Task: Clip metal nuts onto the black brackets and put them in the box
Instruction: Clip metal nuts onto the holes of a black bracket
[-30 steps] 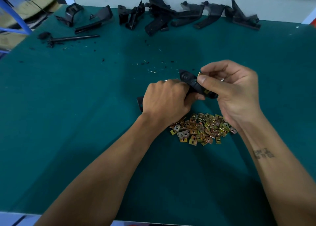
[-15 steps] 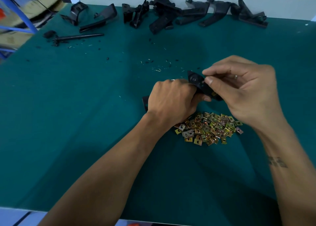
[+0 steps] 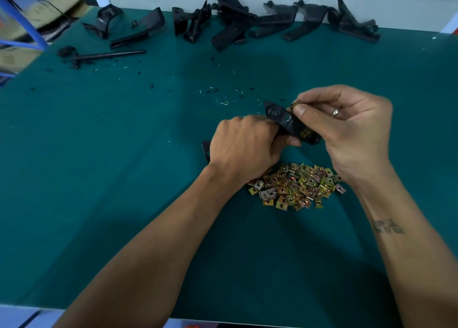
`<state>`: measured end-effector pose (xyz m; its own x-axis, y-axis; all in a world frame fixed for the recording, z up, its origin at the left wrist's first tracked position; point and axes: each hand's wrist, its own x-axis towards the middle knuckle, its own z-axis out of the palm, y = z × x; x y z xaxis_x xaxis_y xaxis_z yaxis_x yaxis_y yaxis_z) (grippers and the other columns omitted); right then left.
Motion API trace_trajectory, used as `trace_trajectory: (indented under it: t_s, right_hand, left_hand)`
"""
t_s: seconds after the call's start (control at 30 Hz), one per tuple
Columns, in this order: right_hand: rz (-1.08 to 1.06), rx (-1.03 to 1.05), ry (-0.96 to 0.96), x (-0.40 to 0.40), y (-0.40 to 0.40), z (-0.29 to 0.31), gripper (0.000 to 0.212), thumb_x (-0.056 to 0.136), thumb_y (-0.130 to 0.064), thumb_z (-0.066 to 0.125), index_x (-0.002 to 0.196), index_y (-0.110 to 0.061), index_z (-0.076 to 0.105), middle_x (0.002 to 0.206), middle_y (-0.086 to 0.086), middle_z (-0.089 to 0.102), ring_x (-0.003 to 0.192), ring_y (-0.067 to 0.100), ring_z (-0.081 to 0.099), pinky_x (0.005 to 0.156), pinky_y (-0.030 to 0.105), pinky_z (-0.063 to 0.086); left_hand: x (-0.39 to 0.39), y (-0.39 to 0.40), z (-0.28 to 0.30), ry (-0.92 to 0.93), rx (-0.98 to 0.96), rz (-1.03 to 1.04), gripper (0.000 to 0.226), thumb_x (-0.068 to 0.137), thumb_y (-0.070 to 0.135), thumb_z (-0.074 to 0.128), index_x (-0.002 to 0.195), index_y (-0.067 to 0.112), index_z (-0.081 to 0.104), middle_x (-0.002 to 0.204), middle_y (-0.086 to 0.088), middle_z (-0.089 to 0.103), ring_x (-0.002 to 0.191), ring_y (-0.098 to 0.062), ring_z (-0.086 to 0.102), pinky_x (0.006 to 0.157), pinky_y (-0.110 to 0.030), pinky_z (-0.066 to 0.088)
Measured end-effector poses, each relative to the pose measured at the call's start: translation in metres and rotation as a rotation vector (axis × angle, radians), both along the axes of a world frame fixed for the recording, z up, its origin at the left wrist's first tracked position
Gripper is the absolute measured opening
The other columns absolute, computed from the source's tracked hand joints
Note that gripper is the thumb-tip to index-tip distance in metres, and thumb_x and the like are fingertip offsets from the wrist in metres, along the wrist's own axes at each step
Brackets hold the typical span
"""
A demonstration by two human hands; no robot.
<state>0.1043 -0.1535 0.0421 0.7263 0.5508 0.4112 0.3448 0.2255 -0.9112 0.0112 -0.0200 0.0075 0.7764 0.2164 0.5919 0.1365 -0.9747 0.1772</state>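
My left hand grips a black bracket just above the green table, its pointed end angled up and left. One brass-coloured metal nut sits clipped on the bracket's lower end. My right hand pinches a second metal nut between thumb and forefinger, touching the bracket's upper edge. A pile of loose metal nuts lies on the table right below both hands. No box is in view.
Several black brackets lie in a row along the table's far edge. A thin black rod and dark crumbs lie at the far left. Cardboard and a blue frame stand beyond the left edge. The green table spreads wide to the left.
My right hand has lifted off the bracket's lower end and now holds a nut at its upper edge. The left hand keeps its grip on the bracket.
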Motion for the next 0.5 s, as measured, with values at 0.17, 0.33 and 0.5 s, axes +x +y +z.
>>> trace_trajectory:
  t_s: [0.17,0.33,0.5]
  right_hand:
    - [0.019,0.022,0.048,-0.0064,0.0058,-0.0018,0.024,0.084,0.0,0.078,0.086,-0.023,0.081,0.08,-0.004,0.076,0.071,0.009,0.067,0.057,0.02,0.053]
    - [-0.011,-0.015,0.14,-0.0039,0.0063,-0.0035,0.018,0.082,-0.003,0.079,0.084,-0.021,0.08,0.08,0.001,0.075,0.076,0.018,0.064,0.055,0.03,0.051]
    - [-0.008,-0.025,0.138,-0.0035,0.0055,-0.003,0.02,0.082,0.0,0.077,0.082,-0.02,0.08,0.077,0.003,0.074,0.073,0.019,0.063,0.057,0.028,0.051]
  left_hand:
    - [-0.0001,0.0005,-0.0008,0.01,-0.004,0.006,0.052,0.093,0.065,0.051,0.078,0.018,0.067,0.072,-0.005,0.067,0.059,-0.037,0.063,0.054,-0.032,0.026]
    - [0.0009,0.0008,-0.0033,0.041,-0.003,0.017,0.052,0.094,0.069,0.046,0.088,0.023,0.071,0.079,-0.002,0.068,0.067,-0.036,0.065,0.055,-0.032,0.028]
    - [0.0006,0.001,-0.0031,0.057,-0.032,0.014,0.055,0.094,0.069,0.046,0.085,0.02,0.069,0.077,-0.005,0.068,0.067,-0.038,0.065,0.055,-0.033,0.029]
